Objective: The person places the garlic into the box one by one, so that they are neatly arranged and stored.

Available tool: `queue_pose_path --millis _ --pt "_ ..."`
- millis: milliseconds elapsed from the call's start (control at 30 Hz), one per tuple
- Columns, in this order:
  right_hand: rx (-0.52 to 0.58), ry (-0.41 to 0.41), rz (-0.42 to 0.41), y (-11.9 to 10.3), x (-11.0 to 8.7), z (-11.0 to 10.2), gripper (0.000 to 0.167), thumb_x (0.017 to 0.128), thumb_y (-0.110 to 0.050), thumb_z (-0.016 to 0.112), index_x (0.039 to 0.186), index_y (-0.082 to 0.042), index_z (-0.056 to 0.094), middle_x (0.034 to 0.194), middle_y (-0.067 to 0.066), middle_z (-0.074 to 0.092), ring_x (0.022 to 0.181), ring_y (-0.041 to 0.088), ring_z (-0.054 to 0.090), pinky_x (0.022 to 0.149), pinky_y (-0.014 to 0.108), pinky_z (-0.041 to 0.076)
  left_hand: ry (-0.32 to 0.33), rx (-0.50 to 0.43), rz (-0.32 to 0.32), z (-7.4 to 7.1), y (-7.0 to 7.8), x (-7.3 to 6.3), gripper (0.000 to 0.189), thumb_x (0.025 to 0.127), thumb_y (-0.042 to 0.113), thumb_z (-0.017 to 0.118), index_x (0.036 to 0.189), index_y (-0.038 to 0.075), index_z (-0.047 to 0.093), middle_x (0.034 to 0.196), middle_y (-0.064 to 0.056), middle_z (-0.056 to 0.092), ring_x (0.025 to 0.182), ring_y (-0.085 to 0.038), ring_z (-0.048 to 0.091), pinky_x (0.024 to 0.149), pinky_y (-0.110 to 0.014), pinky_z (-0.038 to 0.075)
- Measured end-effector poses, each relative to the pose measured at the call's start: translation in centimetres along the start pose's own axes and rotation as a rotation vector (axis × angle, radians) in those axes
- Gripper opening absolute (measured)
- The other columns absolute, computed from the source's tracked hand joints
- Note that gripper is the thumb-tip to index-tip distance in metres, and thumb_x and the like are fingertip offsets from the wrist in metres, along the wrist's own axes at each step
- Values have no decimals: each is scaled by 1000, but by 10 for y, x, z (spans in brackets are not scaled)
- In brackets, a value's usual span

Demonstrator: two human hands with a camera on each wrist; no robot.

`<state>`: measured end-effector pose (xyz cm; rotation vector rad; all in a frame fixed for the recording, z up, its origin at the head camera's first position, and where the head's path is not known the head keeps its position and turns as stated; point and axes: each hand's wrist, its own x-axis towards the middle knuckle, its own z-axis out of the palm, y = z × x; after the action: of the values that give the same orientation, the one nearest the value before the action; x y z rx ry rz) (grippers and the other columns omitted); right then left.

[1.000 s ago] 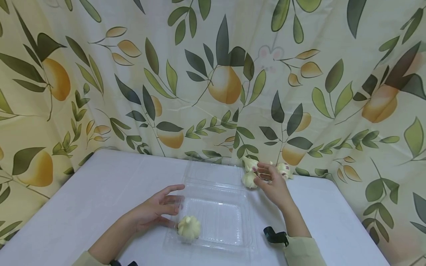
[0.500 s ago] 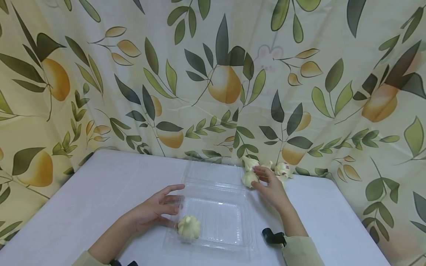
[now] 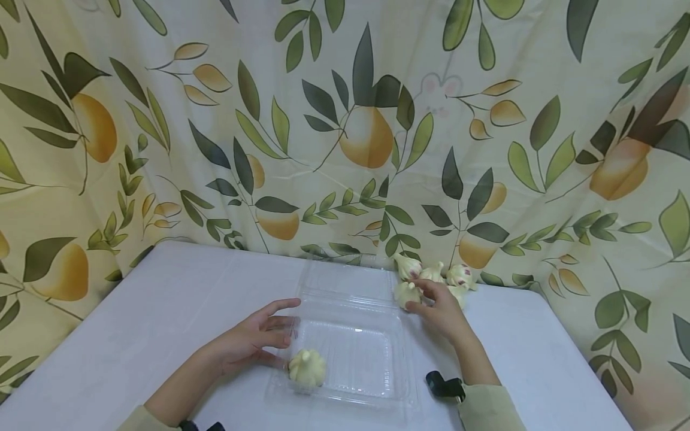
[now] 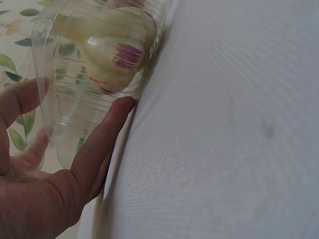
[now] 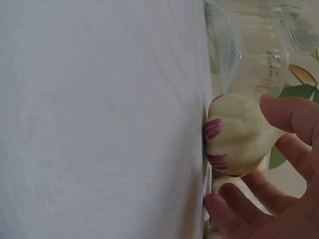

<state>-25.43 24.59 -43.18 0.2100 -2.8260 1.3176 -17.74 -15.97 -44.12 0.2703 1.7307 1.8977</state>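
Observation:
A clear plastic clamshell container [image 3: 356,359] lies unfolded on the table, one garlic bulb [image 3: 307,368] in its near left corner. My left hand [image 3: 250,341] rests at its left side, fingers loosely extended along the wall; in the left wrist view a fingertip [image 4: 122,104] is under the corner holding that bulb. Beyond the container's right side, my right hand [image 3: 442,308] has thumb and fingers around another garlic bulb [image 3: 408,296]. Seen from the right wrist, this purple-streaked bulb [image 5: 241,134] sits at the table surface, with the thumb on one side and fingers on the other.
Several more garlic bulbs [image 3: 460,275] are clustered at the table's back edge, behind and beside my right hand. The container's lid half [image 3: 345,284] lies toward the back. A curtain with a fruit-and-leaf print [image 3: 334,149] hangs behind the white table [image 3: 215,287].
My right hand has moved slightly left and nearer, its thumb and fingers closing around the front garlic bulb, which has shifted a little. The left hand and container have stayed in place.

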Motion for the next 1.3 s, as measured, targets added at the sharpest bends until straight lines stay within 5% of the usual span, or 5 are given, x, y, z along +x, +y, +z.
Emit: queue_pose_path --millis 433,1300 --pt "17 7 24 -1 -2 2 39 91 -18 70 127 -7 58 136 22 56 118 42 59 98 52 50 -3 -14 2 1 2 -1 78 92 8 68 157 18 27 157 -25 28 132 -37 44 86 -49 57" --pt "-27 95 21 -15 -7 -14 39 92 -22 70 126 -8 59 138 22 55 120 42 58 95 51 51 -13 -19 9 -1 0 -1 76 92 7 67 157 19 28 157 -25 28 130 -36 46 86 -50 56"
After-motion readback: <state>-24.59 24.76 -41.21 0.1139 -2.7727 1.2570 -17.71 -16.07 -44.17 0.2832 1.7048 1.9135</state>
